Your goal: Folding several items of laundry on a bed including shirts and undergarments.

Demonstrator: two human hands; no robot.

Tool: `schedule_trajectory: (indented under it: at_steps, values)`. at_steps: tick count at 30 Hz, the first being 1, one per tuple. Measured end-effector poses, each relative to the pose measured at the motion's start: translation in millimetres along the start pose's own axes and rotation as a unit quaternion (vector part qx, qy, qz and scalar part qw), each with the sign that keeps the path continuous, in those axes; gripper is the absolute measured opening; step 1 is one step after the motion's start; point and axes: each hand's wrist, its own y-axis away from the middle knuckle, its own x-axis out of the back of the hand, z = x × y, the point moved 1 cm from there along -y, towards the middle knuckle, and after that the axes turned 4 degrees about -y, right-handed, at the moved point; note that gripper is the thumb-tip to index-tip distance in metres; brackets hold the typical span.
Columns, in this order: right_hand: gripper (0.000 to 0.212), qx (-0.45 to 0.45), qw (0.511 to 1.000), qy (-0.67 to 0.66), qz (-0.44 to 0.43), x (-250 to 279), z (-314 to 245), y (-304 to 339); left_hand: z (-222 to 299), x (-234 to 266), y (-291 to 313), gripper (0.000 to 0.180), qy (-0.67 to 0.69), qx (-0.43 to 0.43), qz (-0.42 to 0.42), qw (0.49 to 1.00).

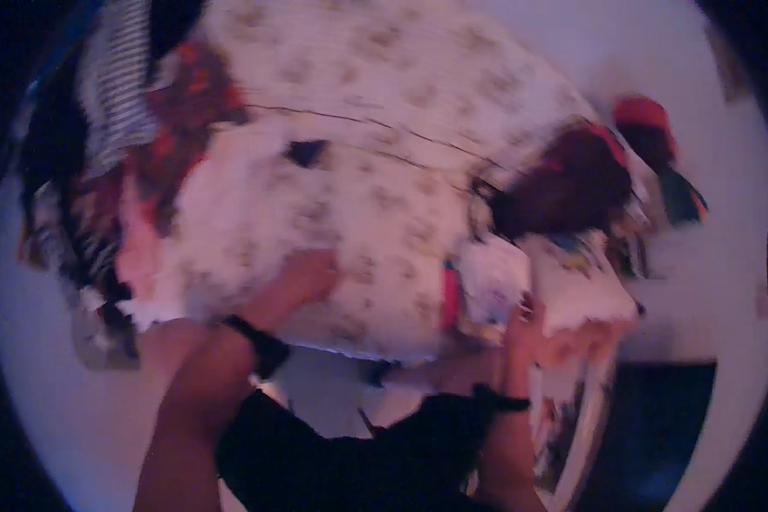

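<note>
My left hand (309, 275) is over the near part of a pale sheet (384, 230) with brownish flower clusters, spread on a bed. A dark band circles that wrist. The hand is blurred, so its fingers cannot be made out. On the right, my right hand (521, 331) points away from me, at the lower right corner of a whitish printed item (493, 277), perhaps a pouch or folded cloth. Whether the fingers grip that item is too smeared to see. A narrow pink-red thing (450, 295) lies beside it. Farther in on the sheet is a small dark piece (306, 153).
Clothes, red-patterned (188, 107) and striped (121, 85), heap along the left. A thin dark cord (363, 121) crosses the bed. At right are a dark maroon bag-like bundle (572, 183), a red-topped item (644, 119) and a small cloth-covered stand (584, 294).
</note>
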Motion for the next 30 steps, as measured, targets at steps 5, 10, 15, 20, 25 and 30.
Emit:
schedule_trajectory:
  at_steps: [5, 10, 15, 20, 25, 30]
  values:
    - [0.019, -0.037, 0.95, -0.174, -0.258, -73, -91, 33, -8, 38, 44, 0.039, 0.055, 0.054, 0.064, 0.995]
    - [0.019, -0.023, 0.858, -0.193, -0.476, -198, -156, 78, -44, 80, 67, 0.038, 0.09, 0.121, 0.152, 0.977]
    - [0.03, 0.217, 0.837, -0.195, -0.463, -319, -261, 102, -102, 130, 96, 0.039, 0.166, 0.305, 0.261, 0.901]
    - [0.048, 0.079, 0.855, -0.132, -0.495, -425, -346, 104, -152, 139, 115, 0.035, 0.153, 0.368, 0.316, 0.861]
    - [0.033, 0.032, 0.878, -0.131, -0.458, -469, -334, 82, -152, 149, 106, 0.036, 0.167, 0.359, 0.302, 0.867]
    - [0.022, -0.072, 0.827, -0.344, -0.438, -394, -354, 86, -166, 144, 109, 0.036, 0.171, 0.359, 0.321, 0.86]
